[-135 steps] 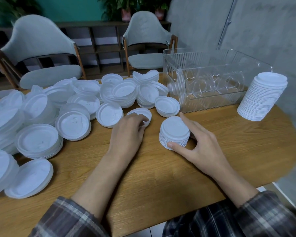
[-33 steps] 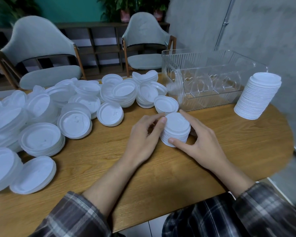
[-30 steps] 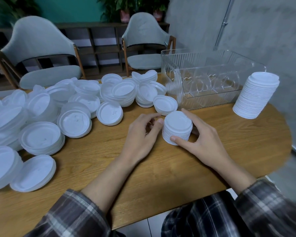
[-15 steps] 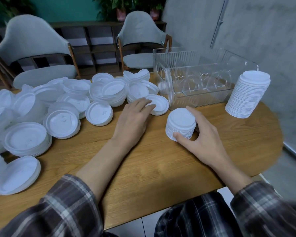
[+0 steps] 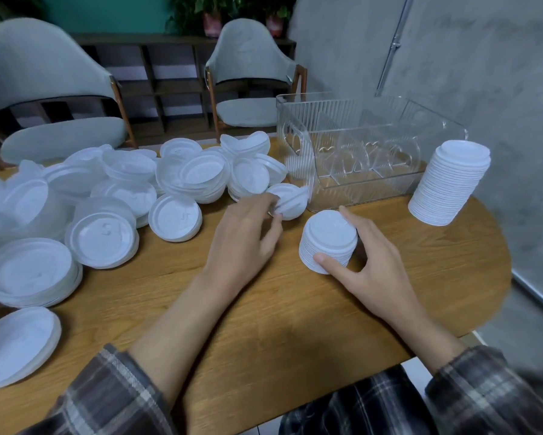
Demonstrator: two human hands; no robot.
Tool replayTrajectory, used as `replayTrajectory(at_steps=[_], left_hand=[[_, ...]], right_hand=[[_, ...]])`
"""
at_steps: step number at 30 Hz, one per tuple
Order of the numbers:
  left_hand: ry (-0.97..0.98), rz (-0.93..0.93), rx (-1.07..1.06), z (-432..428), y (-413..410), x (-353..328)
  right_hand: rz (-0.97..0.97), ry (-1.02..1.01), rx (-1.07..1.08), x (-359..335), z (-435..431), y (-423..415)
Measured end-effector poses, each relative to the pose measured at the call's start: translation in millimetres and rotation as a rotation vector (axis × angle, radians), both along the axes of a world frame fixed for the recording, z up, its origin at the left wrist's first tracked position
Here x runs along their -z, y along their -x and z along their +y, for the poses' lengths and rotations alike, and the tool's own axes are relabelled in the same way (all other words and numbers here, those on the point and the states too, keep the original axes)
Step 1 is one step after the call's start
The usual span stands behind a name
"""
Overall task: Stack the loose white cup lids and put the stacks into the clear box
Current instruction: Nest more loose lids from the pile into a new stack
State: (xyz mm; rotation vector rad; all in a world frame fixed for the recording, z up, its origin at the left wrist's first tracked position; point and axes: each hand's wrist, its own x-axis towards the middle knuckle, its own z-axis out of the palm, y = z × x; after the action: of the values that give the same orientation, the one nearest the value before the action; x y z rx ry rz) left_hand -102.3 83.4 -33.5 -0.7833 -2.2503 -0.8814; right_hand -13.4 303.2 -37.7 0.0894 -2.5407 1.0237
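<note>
Thumb and fingers of my right hand (image 5: pixel 370 262) curl round a short stack of white lids (image 5: pixel 328 240) standing on the wooden table (image 5: pixel 263 309). My left hand (image 5: pixel 245 237) pinches a small tilted bunch of lids (image 5: pixel 290 200) just in front of the clear box (image 5: pixel 364 152). The ribbed clear box with dividers stands at the back right and holds no lids that I can see. Many loose lids and low piles (image 5: pixel 106 199) cover the left half of the table.
A tall stack of lids (image 5: pixel 449 183) stands on the table to the right of the box, near the table's rounded right edge. Two grey chairs (image 5: pixel 59 98) stand behind the table, and a grey wall runs along the right.
My left hand left the short stack, reached to the small pile by the box and tilted it up. My right hand stayed round the stack. The view shifted.
</note>
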Motion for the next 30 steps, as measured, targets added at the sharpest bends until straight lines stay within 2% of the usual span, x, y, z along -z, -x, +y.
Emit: replayTrajectory(at_steps=[5, 9, 11, 30], left_hand=[[-0.432, -0.255, 0.035, 4, -8, -15], [-0.618, -0.627, 0.161, 12, -11, -16], [-0.640, -0.714, 0.223, 17, -13, -14], [-0.500, -0.540, 0.144, 41, -24, -9]], right_hand=[[-0.012, 0.002, -0.009, -1, -1, 0], [-0.009, 0.026, -0.037, -2, -2, -2], [-0.013, 0.027, -0.054, -2, -2, -2], [0.007, 0.007, -0.111, 0, -2, -1]])
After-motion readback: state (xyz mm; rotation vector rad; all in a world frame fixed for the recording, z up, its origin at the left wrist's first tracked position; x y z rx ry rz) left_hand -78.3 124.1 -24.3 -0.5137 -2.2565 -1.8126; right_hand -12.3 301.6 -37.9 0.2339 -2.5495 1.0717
